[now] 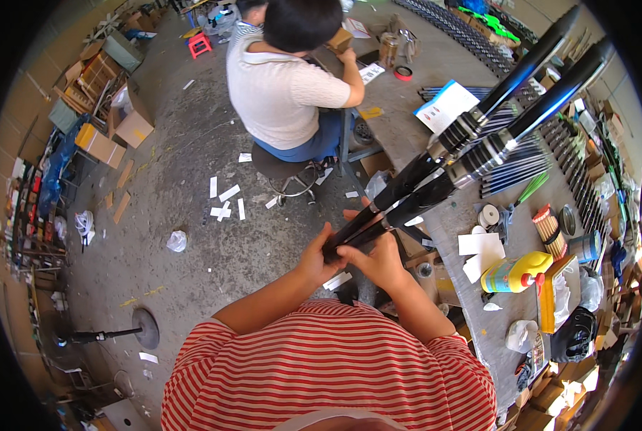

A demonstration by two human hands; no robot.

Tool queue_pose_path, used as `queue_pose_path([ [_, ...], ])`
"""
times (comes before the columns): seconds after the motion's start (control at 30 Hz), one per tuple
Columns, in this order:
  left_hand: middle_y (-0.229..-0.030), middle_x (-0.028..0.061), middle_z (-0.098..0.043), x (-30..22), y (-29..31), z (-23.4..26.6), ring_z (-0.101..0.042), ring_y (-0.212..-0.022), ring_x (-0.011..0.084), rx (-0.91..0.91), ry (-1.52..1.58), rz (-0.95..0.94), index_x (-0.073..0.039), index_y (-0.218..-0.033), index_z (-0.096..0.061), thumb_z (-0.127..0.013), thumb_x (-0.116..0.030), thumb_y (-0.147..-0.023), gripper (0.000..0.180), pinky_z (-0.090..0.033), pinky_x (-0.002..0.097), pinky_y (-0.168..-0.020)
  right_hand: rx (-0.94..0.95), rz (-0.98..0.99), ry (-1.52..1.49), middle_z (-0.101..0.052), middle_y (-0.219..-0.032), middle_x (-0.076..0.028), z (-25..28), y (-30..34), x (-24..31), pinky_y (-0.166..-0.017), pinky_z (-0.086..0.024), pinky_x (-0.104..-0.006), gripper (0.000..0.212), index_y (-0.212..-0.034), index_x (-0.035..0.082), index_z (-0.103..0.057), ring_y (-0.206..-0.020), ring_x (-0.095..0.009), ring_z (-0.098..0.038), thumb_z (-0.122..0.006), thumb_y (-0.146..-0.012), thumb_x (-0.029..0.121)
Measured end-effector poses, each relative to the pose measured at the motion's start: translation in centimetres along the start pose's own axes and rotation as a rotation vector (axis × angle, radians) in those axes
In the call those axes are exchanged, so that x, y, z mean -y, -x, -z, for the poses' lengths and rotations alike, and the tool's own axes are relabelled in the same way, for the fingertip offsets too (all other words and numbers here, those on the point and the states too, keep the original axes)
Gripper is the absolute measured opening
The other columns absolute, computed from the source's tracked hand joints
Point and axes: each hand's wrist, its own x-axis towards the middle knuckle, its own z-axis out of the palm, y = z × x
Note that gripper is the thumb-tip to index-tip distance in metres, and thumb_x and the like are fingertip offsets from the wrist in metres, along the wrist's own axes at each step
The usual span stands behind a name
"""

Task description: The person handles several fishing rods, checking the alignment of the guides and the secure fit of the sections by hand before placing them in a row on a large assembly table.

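Observation:
A few thick black fishing rods (421, 201) with silver and black fittings slant from my hands up over the table at the right. Their lower ends are together in front of my chest. My left hand (319, 257) is closed around the butt ends from the left side. From the right, my right hand (380, 263) grips the same rods a little higher, its thumb lying across them. The rods' far ends reach the upper right edge of the picture. Exactly how many rods I hold is hard to tell, as they overlap.
The grey table (446, 233) carries bundled dark rods (515, 172), a yellow jug (511, 273), a tape roll (488, 215) and papers. A seated co-worker (285, 93) is ahead at its edge. Paper scraps (229, 193) litter the floor. A fan-like stand (145, 329) is at the left.

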Motion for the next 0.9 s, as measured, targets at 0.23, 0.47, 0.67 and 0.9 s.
queue_pose_path([
  [0.23, -0.057, 0.0056, -0.048, -8.4, 8.6, 14.4, -0.041, -0.037, 0.0140, -0.096, -0.338, -0.299, -0.006, -0.075, -0.050, -0.046, -0.040, -0.087, 0.036, -0.030, 0.0240, -0.031, -0.059, -0.030, -0.696, -0.045, -0.118, -0.020, -11.9, -1.9, 3.0, -0.092, -0.036, -0.0403, 0.076, -0.129, 0.000, -0.021, -0.111, -0.030, -0.046, -0.061, -0.077, 0.038],
  [0.47, -0.053, 0.0044, -0.043, -14.6, 17.7, 27.3, -0.038, -0.033, 0.0141, -0.292, -0.148, -0.218, -0.006, -0.072, -0.048, -0.043, -0.042, -0.087, 0.039, -0.028, 0.0225, -0.029, 0.490, 0.030, -0.500, -0.036, -0.128, -0.016, -27.6, -0.3, 5.0, -0.097, -0.032, -0.0375, 0.080, -0.134, 0.004, -0.009, -0.120, -0.024, -0.036, -0.064, -0.076, 0.010],
  [0.67, -0.053, 0.0035, -0.041, -18.2, 22.7, 35.9, -0.033, -0.032, 0.0129, -0.350, -0.045, -0.232, -0.008, -0.073, -0.045, -0.042, -0.043, -0.087, 0.038, -0.025, 0.0218, -0.029, 0.552, -0.052, -0.975, -0.031, -0.133, -0.012, -36.0, -5.6, 7.6, -0.098, -0.029, -0.0364, 0.084, -0.136, 0.004, -0.008, -0.121, -0.021, -0.033, -0.065, -0.077, 0.023],
  [0.9, -0.054, -0.0002, -0.037, -26.2, 23.3, 42.0, -0.034, -0.042, 0.0099, -0.621, -0.146, -0.424, -0.010, -0.064, -0.041, -0.050, -0.040, -0.085, 0.037, -0.026, 0.0239, -0.034, 0.653, -0.276, -0.975, -0.037, -0.128, -0.015, -44.7, -15.9, 3.9, -0.096, -0.032, -0.0425, 0.087, -0.135, 0.010, -0.015, -0.119, -0.028, -0.036, -0.062, -0.072, 0.047],
])
